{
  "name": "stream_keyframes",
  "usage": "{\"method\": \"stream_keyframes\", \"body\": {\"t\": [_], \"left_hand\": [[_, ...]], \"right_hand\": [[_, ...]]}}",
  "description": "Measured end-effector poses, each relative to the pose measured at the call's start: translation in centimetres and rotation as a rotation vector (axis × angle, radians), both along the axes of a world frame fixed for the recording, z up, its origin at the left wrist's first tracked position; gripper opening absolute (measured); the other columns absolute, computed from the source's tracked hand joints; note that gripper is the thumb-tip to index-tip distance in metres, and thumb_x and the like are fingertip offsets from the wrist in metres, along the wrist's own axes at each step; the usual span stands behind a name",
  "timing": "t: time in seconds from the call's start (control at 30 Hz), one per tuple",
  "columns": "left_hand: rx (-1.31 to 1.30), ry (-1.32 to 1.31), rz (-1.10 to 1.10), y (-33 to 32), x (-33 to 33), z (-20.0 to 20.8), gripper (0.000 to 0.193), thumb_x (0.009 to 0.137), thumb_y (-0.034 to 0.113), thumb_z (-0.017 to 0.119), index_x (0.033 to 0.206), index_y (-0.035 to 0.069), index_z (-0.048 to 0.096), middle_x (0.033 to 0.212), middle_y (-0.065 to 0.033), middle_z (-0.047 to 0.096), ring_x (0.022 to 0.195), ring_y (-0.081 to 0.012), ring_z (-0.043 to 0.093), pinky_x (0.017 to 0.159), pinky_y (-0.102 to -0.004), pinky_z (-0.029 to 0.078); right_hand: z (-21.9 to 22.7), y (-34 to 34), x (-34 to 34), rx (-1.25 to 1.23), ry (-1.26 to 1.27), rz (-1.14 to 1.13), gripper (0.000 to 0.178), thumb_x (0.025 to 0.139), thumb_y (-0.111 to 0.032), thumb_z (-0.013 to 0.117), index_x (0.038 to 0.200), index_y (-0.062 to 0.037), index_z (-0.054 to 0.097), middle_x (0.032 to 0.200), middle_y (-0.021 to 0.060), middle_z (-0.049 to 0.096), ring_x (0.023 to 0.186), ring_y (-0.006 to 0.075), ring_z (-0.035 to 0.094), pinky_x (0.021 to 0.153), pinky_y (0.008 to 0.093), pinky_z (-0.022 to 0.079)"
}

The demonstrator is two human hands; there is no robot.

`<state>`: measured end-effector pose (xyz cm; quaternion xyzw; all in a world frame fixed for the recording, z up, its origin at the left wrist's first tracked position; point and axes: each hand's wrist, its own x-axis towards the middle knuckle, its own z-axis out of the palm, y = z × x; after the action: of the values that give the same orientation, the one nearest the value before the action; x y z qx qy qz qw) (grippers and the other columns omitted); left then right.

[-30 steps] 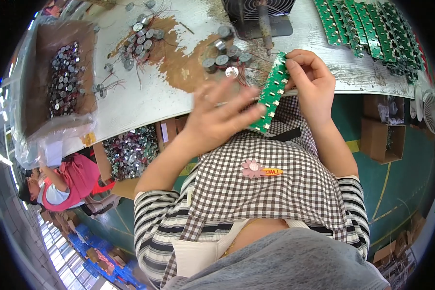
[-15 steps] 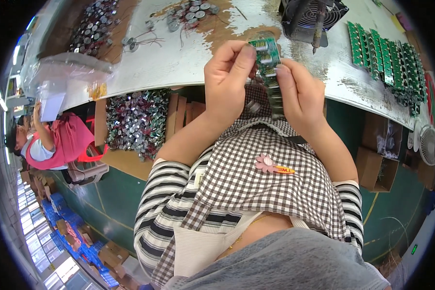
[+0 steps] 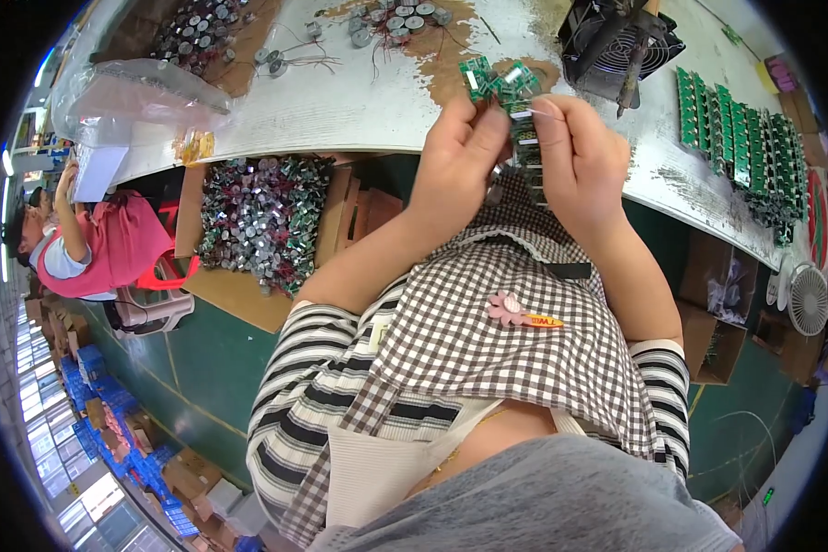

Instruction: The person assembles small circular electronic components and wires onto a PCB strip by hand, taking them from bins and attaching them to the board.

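Between my two hands, over the near edge of the workbench, is a green circuit board strip [image 3: 524, 132] with white and silver parts along it. My left hand [image 3: 458, 170] pinches it from the left, thumb and fingers pressed together. My right hand [image 3: 580, 166] grips its right side, the thumb near the top. Small green board pieces [image 3: 476, 76] stick out above my fingertips at differing angles. Whether these are still joined to the strip I cannot tell. The strip's lower end is partly hidden by my hands.
Rows of green circuit boards [image 3: 741, 138] lie at the bench's right. A black fan [image 3: 621, 51] with a soldering iron [image 3: 631, 78] before it stands at the back. Small motors [image 3: 400, 20] with wires lie farther left. Below, a cardboard box [image 3: 193, 207] holds many motors. A person in pink [image 3: 124, 244] sits left.
The strip was one straight length before; now its upper pieces are bent or split apart at angles. My left hand has moved right and slightly down, closer to my right hand.
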<state>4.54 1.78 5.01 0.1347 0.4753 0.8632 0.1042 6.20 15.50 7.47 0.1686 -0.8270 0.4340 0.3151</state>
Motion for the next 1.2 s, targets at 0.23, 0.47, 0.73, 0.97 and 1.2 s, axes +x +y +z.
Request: {"method": "stream_keyframes", "body": {"t": [0.23, 0.47, 0.73, 0.97, 1.2], "left_hand": [[-0.405, 0.167, -0.063, -1.5, -1.3, 0.1, 0.015, 0.097, 0.013, 0.048, 0.106, 0.004, 0.055, 0.095, -0.0013, 0.060, 0.076, -0.0094, 0.053, 0.067, -0.0237, 0.042], [0.043, -0.403, -0.065, -0.6, -1.1, 1.9, 0.011, 0.091, 0.017, 0.053, 0.087, 0.007, 0.057, 0.072, -0.0002, 0.057, 0.060, -0.0098, 0.051, 0.054, -0.0244, 0.041], [-0.153, 0.011, -0.049, -0.6, 0.4, -0.3, 0.025, 0.099, 0.026, 0.046, 0.099, 0.002, 0.054, 0.081, 0.0016, 0.056, 0.075, -0.0062, 0.050, 0.066, -0.0235, 0.042], [-0.158, -0.029, 0.093, 0.3, 0.1, -0.3, 0.018, 0.097, 0.019, 0.051, 0.099, 0.001, 0.055, 0.081, 0.0024, 0.056, 0.071, -0.0049, 0.048, 0.064, -0.0224, 0.041], [0.002, -0.535, -0.100, -1.0, -0.5, 1.1, 0.018, 0.093, 0.019, 0.049, 0.094, 0.004, 0.059, 0.077, -0.0007, 0.058, 0.063, -0.0090, 0.050, 0.053, -0.0250, 0.040]], "right_hand": [[-1.9, -0.6, 1.2, 0.008, 0.061, 0.016, 0.011, 0.091, -0.009, 0.058, 0.088, 0.0019, 0.057, 0.057, 0.0094, 0.053, 0.045, 0.0227, 0.054, 0.042, 0.0312, 0.041], [-1.9, -0.4, 0.8, 0.175, 0.234, 0.037, 0.008, 0.086, -0.004, 0.061, 0.086, 0.0019, 0.055, 0.057, 0.0078, 0.052, 0.045, 0.0231, 0.053, 0.041, 0.0323, 0.041], [-0.8, -0.3, 0.2, -0.051, -0.051, -0.037, 0.012, 0.092, -0.010, 0.056, 0.090, 0.0017, 0.059, 0.060, 0.0127, 0.057, 0.050, 0.0264, 0.059, 0.046, 0.0326, 0.045], [-1.7, -1.8, 0.7, -0.225, -0.063, -0.072, 0.016, 0.094, -0.012, 0.053, 0.092, 0.0028, 0.057, 0.059, 0.0094, 0.057, 0.048, 0.0195, 0.056, 0.046, 0.0298, 0.043], [-2.7, -1.1, 1.6, 0.127, 0.123, 0.033, 0.006, 0.088, -0.006, 0.060, 0.091, -0.0008, 0.059, 0.064, 0.0124, 0.058, 0.050, 0.0275, 0.058, 0.046, 0.0335, 0.044]]}}
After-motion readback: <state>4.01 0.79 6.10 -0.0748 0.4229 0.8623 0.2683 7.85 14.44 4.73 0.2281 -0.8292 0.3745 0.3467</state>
